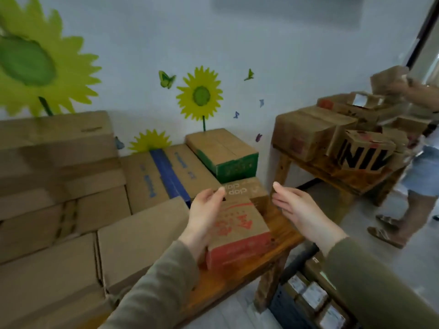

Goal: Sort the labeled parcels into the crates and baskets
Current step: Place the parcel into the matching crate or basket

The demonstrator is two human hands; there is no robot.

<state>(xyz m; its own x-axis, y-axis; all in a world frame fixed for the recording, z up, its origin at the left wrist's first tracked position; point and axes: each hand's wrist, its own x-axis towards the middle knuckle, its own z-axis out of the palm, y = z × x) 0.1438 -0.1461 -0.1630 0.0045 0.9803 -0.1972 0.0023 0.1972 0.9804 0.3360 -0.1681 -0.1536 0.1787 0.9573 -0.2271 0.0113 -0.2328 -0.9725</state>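
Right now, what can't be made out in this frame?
Head view throughout.
1. Side of the red-printed box behind the left hand: hidden, contact unclear.
2. Writing on the parcel labels in the dark crate: blurred, too small; bottom edge cuts the crate.
3. The carton held by the second person: motion-blurred; right edge cuts the person.

Plain brown on the stacked cartons at left. Blue tape stripe and blue print across the flat carton. Green band round the upper carton. Red print and a red base on the near box. Bold black letters on the far box. Yellow petals, green centres on the sunflower decals. Green on the butterfly decal. Pale grey wall. Warm orange-brown wooden bench. Olive sleeves.
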